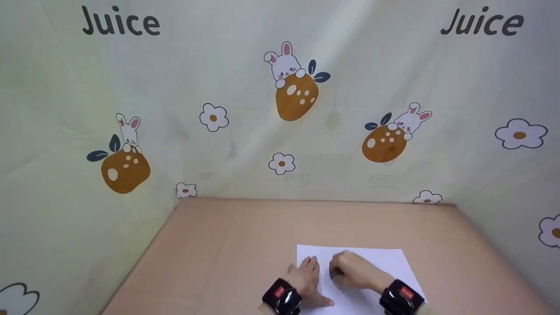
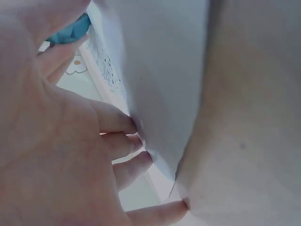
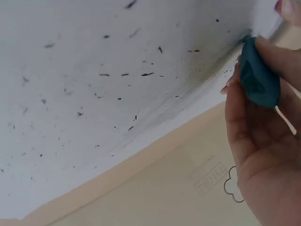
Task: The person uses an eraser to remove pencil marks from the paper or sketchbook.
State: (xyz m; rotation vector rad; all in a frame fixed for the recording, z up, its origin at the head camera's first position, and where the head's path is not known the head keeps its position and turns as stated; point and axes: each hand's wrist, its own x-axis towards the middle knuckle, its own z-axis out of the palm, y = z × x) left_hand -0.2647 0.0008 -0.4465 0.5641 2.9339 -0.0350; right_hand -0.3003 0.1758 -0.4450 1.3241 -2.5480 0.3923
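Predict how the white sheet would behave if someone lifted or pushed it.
The white sheet looks thin at its edge, so it would probably flop when lifted. The left hand rests on it, so pushing may meet resistance. Dark bits on it might slide off.

The paper (image 1: 385, 259) looks matt, the teal lump (image 3: 260, 80) smooth, the black wristbands (image 1: 400, 299) glossy.

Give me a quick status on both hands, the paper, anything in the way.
Left hand resting on smudged paper. Right hand gripping teal eraser against it. Dark crumbs scattered across paper; nothing else visibly in the way.
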